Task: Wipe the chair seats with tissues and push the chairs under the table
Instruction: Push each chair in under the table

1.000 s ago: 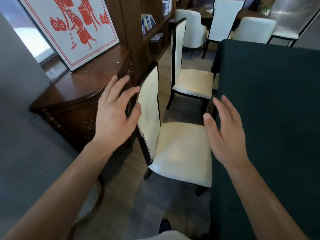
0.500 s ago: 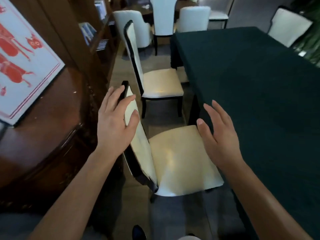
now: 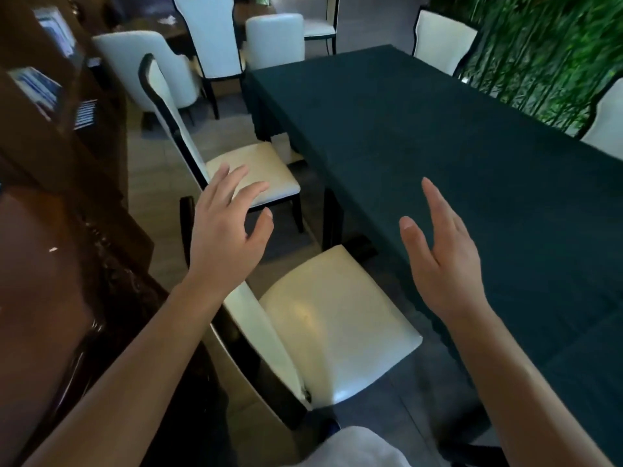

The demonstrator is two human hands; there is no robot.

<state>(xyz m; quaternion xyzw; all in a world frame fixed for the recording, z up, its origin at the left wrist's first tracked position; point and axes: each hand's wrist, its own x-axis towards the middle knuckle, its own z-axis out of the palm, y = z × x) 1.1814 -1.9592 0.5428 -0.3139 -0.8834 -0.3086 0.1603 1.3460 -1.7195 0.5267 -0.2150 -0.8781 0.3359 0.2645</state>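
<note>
A cream-seated chair point(image 3: 333, 318) with a black frame stands just below me, its seat turned toward the long table point(image 3: 455, 170) covered in dark green cloth. My left hand point(image 3: 226, 237) hovers open above the top of this chair's backrest, fingers spread, holding nothing. My right hand point(image 3: 438, 254) is open too, raised over the table's near edge beside the seat. A second matching chair point(image 3: 249, 173) stands further along the same side, pulled out from the table. No tissue is in view.
A dark wooden sideboard point(image 3: 50, 281) and shelving point(image 3: 67, 96) line the left, leaving a narrow aisle. More white chairs point(image 3: 215, 35) stand at the table's far end and along its right side point(image 3: 441, 38). Green bamboo point(image 3: 546, 52) fills the right background.
The view has swung right and nearer over the closest chair. My left hand has lifted off the backrest top and now hovers above it; my right hand has risen over the table edge.
</note>
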